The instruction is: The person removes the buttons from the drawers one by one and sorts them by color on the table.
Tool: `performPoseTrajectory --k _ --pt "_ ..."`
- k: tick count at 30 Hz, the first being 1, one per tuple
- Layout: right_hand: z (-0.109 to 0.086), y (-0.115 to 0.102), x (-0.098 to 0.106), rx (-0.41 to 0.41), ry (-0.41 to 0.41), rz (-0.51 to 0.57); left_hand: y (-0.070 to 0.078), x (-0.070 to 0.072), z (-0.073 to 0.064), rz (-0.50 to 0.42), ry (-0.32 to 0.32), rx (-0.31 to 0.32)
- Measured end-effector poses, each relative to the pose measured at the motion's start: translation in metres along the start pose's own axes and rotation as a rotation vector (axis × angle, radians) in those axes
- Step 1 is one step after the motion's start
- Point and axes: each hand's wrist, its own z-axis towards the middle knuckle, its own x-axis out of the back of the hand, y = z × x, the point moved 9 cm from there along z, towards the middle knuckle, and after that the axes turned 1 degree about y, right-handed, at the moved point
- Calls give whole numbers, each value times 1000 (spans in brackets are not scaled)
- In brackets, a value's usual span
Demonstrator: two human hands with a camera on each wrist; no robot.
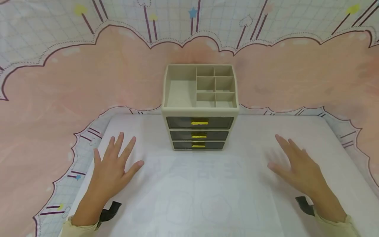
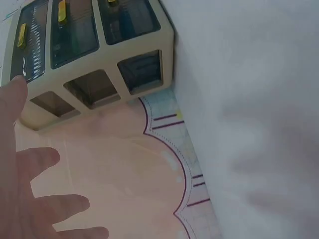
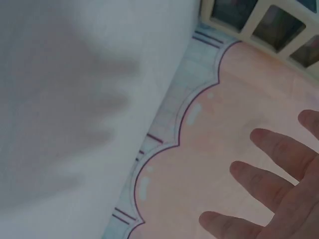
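A cream desktop organizer (image 1: 199, 112) stands upright in the middle of the head view, with three dark drawers below and an open divided top. Each drawer front carries a gold handle (image 1: 199, 123), and all three drawers look closed. To its left, my left hand (image 1: 111, 171) is spread with straight fingers and holds nothing. My right hand (image 1: 302, 168) is on the other side, fingers extended, also apart from the organizer. The left wrist view shows the organizer's side openings (image 2: 93, 88) beyond my thumb. In the right wrist view only a corner of the organizer (image 3: 244, 31) appears.
A white sheet (image 1: 201, 197) covers the surface under both hands and the organizer's front. Around it lies a pink cloth (image 1: 44, 115) with scalloped lines and a pale checked border. Black bands (image 1: 110, 211) show at both wrists, beside the pale sleeves.
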Motion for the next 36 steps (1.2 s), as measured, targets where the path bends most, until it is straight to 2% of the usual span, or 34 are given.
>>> performPoseTrajectory --k 5,10,17,21,26,31,36 --pt "7 -19 -6 47 30 15 14 -3 12 -77 39 -22" --pt "14 -42 -12 131 89 77 31 3 25 -254 126 -75" --pt "23 -73 -26 206 95 224 46 2 40 -437 114 -62" --pt "30 -92 -28 269 109 295 55 2 50 -509 140 -71" --pt "39 -116 -32 336 138 376 66 5 58 -587 140 -56" --pt "46 -142 -37 393 155 511 72 10 67 -704 162 -43" --pt "53 -161 -36 442 186 625 79 9 80 -834 193 -28"
